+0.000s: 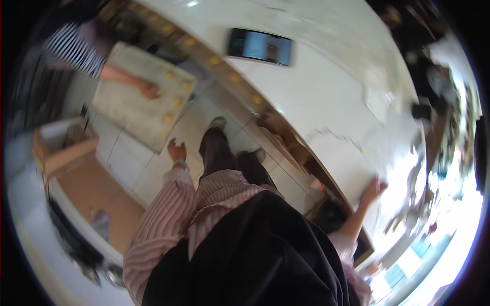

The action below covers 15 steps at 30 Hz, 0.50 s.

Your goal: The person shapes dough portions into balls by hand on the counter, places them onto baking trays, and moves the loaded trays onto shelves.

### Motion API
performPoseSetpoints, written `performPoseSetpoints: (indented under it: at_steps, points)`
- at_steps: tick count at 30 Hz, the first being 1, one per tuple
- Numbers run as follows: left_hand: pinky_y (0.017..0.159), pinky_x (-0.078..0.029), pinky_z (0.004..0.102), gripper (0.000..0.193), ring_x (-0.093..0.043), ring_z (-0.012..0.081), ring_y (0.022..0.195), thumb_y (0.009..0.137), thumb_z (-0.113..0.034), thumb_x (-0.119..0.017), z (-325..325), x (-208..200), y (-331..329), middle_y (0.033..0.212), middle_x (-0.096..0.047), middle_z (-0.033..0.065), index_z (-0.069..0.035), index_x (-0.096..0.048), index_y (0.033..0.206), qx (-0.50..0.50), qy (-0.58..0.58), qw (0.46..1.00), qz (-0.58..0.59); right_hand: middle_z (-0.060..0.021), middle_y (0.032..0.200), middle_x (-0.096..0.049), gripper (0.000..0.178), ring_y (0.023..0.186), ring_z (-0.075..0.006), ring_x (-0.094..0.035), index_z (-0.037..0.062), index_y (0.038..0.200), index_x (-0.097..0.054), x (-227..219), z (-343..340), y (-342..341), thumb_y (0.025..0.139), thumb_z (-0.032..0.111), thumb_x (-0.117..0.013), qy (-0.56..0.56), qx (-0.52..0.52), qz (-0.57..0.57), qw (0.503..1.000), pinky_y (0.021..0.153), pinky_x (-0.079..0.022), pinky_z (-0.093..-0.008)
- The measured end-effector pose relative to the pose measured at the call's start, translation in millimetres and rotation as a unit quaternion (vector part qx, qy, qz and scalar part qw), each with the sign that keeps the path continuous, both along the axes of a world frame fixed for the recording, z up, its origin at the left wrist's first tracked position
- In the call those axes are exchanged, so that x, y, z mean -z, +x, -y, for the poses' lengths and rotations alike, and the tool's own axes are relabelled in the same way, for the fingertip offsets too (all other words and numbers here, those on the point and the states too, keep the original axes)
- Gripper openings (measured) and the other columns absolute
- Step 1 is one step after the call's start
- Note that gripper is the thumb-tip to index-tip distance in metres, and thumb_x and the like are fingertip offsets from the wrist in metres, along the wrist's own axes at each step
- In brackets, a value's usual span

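My left hand (177, 151) hangs above the tiled floor beside my leg. Its fingers are apart and slightly curled, and nothing shows in them. Out to the right, my right hand (374, 190) is over the white tabletop (316, 97), at or near its surface. Blur smears those fingers, so their state and any small thing in them cannot be made out. A thin dark chain-like strand (334, 134) lies on the tabletop not far from that hand. Farther up the table rests a phone (260, 47) with its screen lit.
At the upper left, another person's hand (149, 91), below a striped sleeve (76, 50), touches a pale board (135, 115) with yellow spots. An orange-brown box (66, 143) stands at the left, beside a brown panel (97, 194). Open shelving (286, 135) runs under the table's edge.
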<state>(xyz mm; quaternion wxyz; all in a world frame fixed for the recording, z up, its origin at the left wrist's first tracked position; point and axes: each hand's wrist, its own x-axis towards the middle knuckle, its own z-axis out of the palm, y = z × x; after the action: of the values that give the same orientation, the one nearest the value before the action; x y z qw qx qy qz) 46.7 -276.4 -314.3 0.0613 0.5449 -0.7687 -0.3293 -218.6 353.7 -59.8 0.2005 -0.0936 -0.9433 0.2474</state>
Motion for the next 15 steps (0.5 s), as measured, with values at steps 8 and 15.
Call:
performPoseSetpoints:
  at_steps: [8, 15]
  points:
    - [0.075, -0.049, 0.0366, 0.038, -0.058, 0.0281, 0.088, 0.075, -0.012, -0.065, -89.0, -38.2, -35.7, 0.102, -0.057, 0.0168, -0.001, -0.054, 0.11, 0.157, 0.075, 0.984, -0.041, -0.0088, 0.074, -0.047, 0.018, 0.07, -0.0212, -0.047, 0.0054, 0.086, -0.042, -17.7, 82.8, 28.2, 0.08, 0.008, -0.059, -0.206, -0.12, -0.079, 0.968, 0.069, -0.041, -0.0312]
    - [0.069, -0.05, 0.0342, 0.037, -0.06, 0.0266, 0.081, 0.074, -0.012, -0.066, -128.1, -73.8, -75.0, 0.099, -0.058, 0.016, -0.003, -0.056, 0.109, 0.297, 0.075, 0.951, -0.053, -0.013, 0.081, -0.052, 0.02, 0.083, -0.0313, -0.05, 0.005, 0.094, -0.046, -33.6, 71.8, -23.9, 0.077, 0.008, -0.055, -0.072, -0.011, -0.038, 0.997, 0.075, -0.04, -0.0382]
